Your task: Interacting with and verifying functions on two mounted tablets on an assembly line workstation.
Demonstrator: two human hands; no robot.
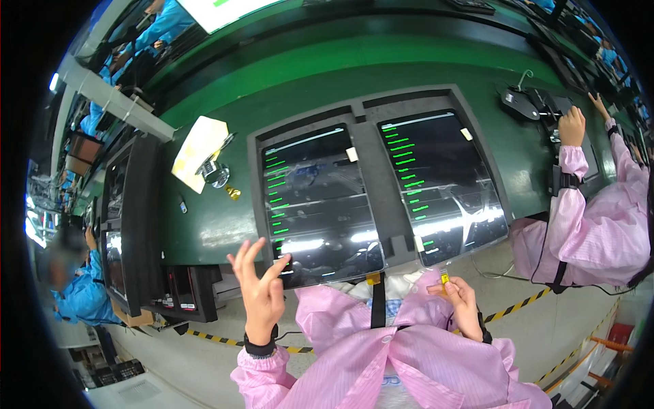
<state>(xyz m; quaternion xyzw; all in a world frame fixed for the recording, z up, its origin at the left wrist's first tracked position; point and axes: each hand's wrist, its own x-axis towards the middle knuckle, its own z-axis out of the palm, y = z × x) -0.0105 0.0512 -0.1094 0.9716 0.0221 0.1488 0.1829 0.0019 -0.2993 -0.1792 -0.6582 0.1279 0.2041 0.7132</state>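
Two dark tablets lie side by side in a grey foam tray (361, 129), each showing rows of green text down its left side. At the lower left corner of the left tablet (320, 204) is my left hand (262, 293). Its fingers are spread, and a fingertip meets the screen's edge near a small white label. My right hand (463, 303) is just below the bottom edge of the right tablet (443, 184). Thumb and fingers pinch a small yellow piece with a pale end (445, 278), perhaps a plug. Whether it touches the tablet I cannot tell.
Left on the green bench (218, 232) lie a yellow-white sheet (197, 153), a clear round roll (216, 174) and a small gold piece (234, 193). A dark rack (129, 218) stands beyond. A black mouse (520, 104) and a co-worker's hand (571, 126) are at the right.
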